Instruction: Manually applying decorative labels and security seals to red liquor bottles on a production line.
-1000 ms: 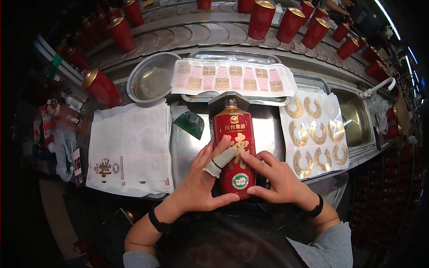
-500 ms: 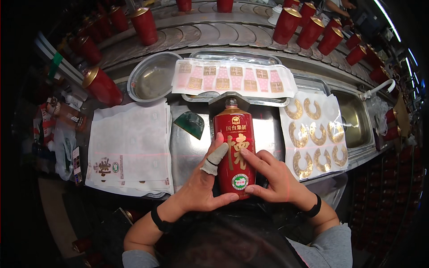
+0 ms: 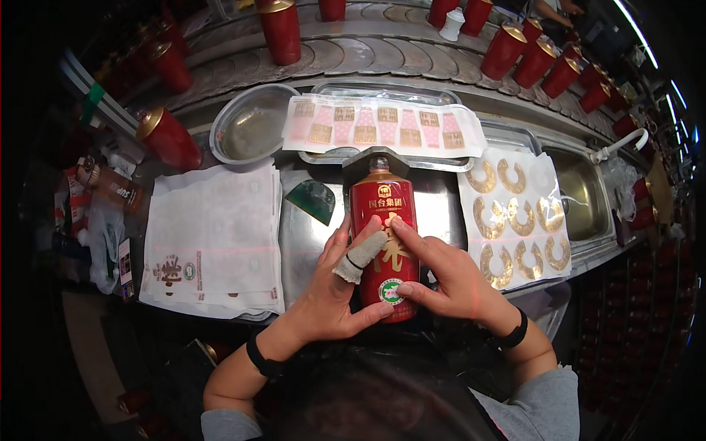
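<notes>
A red bottle [image 3: 381, 285] with gold decoration and a gold shoulder lies in front of me, neck pointing away. Its neck rests by a dark angular support [image 3: 354, 166]. My left hand [image 3: 334, 288] holds the bottle's left side, thumb near the base; a grey cloth cover wraps its index finger [image 3: 362, 256]. My right hand [image 3: 446, 285] grips from the right, its index fingertip pressing the large gold character decal [image 3: 392, 257] close to the left fingertip. The right thumb touches a round green-and-white decal [image 3: 390, 291] near the bottom. A dark green scraper-like piece [image 3: 312, 202] lies left of the bottle.
Decal sheets flank the bottle: a white stack [image 3: 213, 228] at left, gold-ring sheets [image 3: 519, 220] at right. A pink-and-gold decal strip [image 3: 382, 125] lies across a metal tray. Behind are a water bowl [image 3: 254, 125] and a conveyor [image 3: 353, 59] carrying red bottles. A sink [image 3: 581, 198] stands right.
My fingertips have moved up the bottle and closer together over the character decal. My right thumb has risen onto the round decal. Bottles on the conveyor have shifted to the right.
</notes>
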{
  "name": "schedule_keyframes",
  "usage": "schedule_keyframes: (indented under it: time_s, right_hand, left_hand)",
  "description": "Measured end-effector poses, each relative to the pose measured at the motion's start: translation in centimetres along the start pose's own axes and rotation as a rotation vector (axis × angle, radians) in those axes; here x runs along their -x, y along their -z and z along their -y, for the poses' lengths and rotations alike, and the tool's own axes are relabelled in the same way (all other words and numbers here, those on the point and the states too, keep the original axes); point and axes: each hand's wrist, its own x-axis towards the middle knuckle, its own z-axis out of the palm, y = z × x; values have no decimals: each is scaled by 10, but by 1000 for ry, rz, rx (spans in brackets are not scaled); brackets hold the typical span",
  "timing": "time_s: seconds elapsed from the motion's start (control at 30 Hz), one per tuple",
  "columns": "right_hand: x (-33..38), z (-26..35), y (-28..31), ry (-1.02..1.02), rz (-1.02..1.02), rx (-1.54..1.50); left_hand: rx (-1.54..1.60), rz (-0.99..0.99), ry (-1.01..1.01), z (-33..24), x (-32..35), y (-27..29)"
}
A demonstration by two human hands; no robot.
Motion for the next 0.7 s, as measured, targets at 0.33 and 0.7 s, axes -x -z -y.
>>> schedule_keyframes:
  time_s: [0.33,0.7]
  right_hand:
    - [-2,1,-1,27,-12,-3]
    - [-2,-1,-3,49,-41,-28]
  left_hand:
    - [27,6,8,-3,-3,1]
    - [30,-26,-4,-1,-4,-3]
